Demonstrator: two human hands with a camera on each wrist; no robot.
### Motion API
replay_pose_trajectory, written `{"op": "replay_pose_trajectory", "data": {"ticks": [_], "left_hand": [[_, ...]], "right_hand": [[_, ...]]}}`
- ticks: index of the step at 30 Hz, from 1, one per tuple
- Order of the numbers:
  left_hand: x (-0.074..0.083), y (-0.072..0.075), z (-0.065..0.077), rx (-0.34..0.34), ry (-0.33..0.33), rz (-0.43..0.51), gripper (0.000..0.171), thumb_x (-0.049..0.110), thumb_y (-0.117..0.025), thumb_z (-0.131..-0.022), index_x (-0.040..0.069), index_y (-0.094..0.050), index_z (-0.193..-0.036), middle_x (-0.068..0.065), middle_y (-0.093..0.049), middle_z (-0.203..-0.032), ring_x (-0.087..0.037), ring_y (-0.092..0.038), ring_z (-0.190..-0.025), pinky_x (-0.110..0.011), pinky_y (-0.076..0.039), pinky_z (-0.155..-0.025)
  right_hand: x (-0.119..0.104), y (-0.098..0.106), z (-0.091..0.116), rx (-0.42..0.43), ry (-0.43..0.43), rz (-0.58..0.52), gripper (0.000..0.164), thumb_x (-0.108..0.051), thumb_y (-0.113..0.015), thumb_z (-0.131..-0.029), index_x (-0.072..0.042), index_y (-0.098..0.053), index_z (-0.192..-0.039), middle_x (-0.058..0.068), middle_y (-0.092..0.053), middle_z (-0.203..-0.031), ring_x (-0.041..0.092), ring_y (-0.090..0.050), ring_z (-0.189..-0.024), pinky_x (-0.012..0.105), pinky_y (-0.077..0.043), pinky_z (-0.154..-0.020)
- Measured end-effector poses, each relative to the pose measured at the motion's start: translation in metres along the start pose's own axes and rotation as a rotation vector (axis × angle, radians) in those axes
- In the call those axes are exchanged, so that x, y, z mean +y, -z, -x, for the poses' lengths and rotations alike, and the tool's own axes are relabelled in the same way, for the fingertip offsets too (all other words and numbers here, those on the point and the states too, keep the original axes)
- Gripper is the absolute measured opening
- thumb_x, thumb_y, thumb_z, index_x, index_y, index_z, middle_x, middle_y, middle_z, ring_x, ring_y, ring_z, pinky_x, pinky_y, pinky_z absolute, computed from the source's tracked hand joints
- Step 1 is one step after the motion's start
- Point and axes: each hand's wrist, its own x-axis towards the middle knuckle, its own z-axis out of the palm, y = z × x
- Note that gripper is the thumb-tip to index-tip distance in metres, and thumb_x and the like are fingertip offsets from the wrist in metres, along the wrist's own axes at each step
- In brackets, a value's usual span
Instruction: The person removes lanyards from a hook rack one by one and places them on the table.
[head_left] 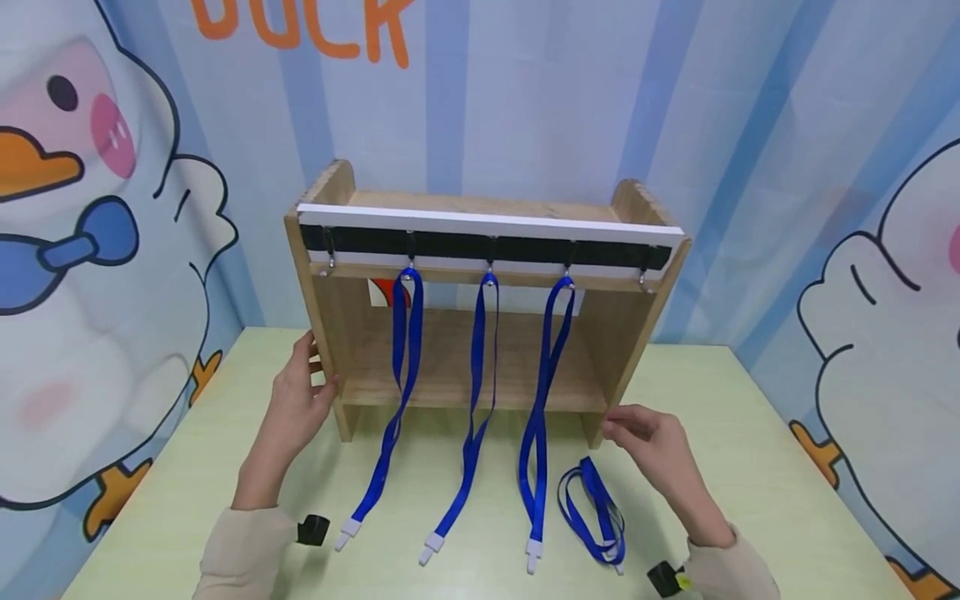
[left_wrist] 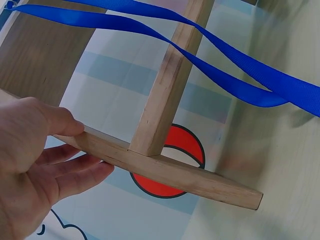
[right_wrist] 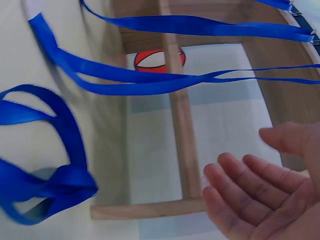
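Observation:
A wooden shelf (head_left: 457, 367) stands on the table with a hook rail (head_left: 491, 243) along its upper front. Blue lanyards hang from the three middle hooks: a left lanyard (head_left: 406, 358), a middle lanyard (head_left: 476, 375) and a right lanyard (head_left: 536, 408). My left hand (head_left: 296, 400) holds the shelf's left side panel, thumb at the front edge and fingers along the outer face. Close to the right panel's lower front edge is my right hand (head_left: 652, 446); in the right wrist view its fingers are loosely bent with nothing between them. A folded blue lanyard (head_left: 617, 533) lies left of it.
At the rail's ends, the left hook (head_left: 327, 265) and the right hook (head_left: 645, 282) carry no lanyard. The hanging lanyards' white clips reach forward past the shelf. Behind the table (head_left: 720, 400) is a striped curtain (head_left: 525, 100) with duck prints.

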Motion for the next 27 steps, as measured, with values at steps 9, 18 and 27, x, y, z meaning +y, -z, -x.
{"op": "replay_pose_trajectory", "data": {"ticks": [9, 18, 27], "left_hand": [[-0.001, 0.000, 0.000, -0.008, 0.014, 0.013, 0.073, -0.008, -0.057, -0.096, -0.004, -0.017, -0.156, -0.037, -0.039, -0.145, -0.054, -0.053, -0.120, -0.061, -0.056, -0.086], [-0.001, 0.000, -0.001, -0.001, 0.005, 0.009, 0.072, -0.009, -0.057, -0.096, -0.004, -0.017, -0.156, -0.037, -0.039, -0.146, -0.054, -0.053, -0.120, -0.061, -0.056, -0.086], [0.000, 0.000, -0.001, -0.003, 0.015, 0.009, 0.071, -0.009, -0.057, -0.096, -0.005, -0.018, -0.155, -0.037, -0.039, -0.146, -0.054, -0.053, -0.121, -0.060, -0.056, -0.086]], "right_hand": [[-0.029, -0.001, -0.008, 0.022, 0.119, -0.126, 0.037, -0.018, -0.068, -0.099, 0.003, -0.064, -0.129, 0.017, -0.071, -0.118, 0.024, -0.070, -0.105, 0.017, -0.054, -0.085], [-0.064, -0.003, -0.024, 0.066, 0.183, -0.171, 0.042, -0.020, -0.073, -0.096, 0.002, -0.063, -0.131, 0.017, -0.070, -0.122, 0.028, -0.068, -0.110, 0.016, -0.053, -0.088], [-0.095, -0.006, -0.039, 0.126, 0.248, -0.190, 0.039, -0.020, -0.076, -0.093, 0.002, -0.067, -0.124, 0.015, -0.072, -0.116, 0.026, -0.070, -0.104, 0.017, -0.055, -0.086]]}}
